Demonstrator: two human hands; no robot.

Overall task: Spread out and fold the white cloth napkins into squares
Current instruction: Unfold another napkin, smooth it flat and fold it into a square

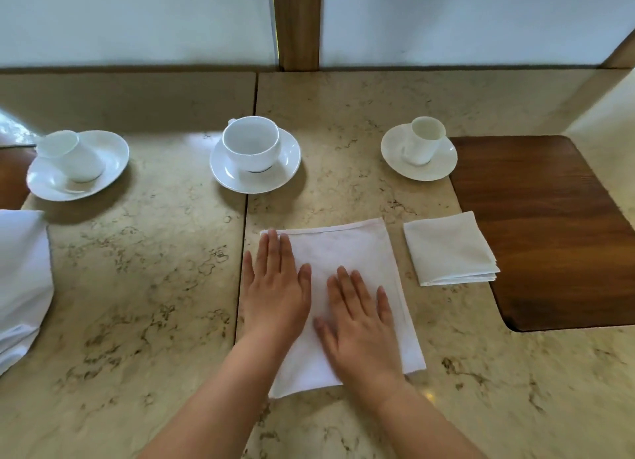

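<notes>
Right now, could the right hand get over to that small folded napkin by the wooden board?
Probably yes. The right hand lies flat on the half-folded napkin, and only bare tabletop separates it from the folded napkin.

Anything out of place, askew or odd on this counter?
The cups at the far left and far right appear tilted on their saucers, possibly lens distortion; the middle cup stands upright. Both hands rest flat on the napkin.

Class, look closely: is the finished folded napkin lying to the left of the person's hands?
No, the folded napkin lies right of both hands, partly on the wooden board.
</notes>
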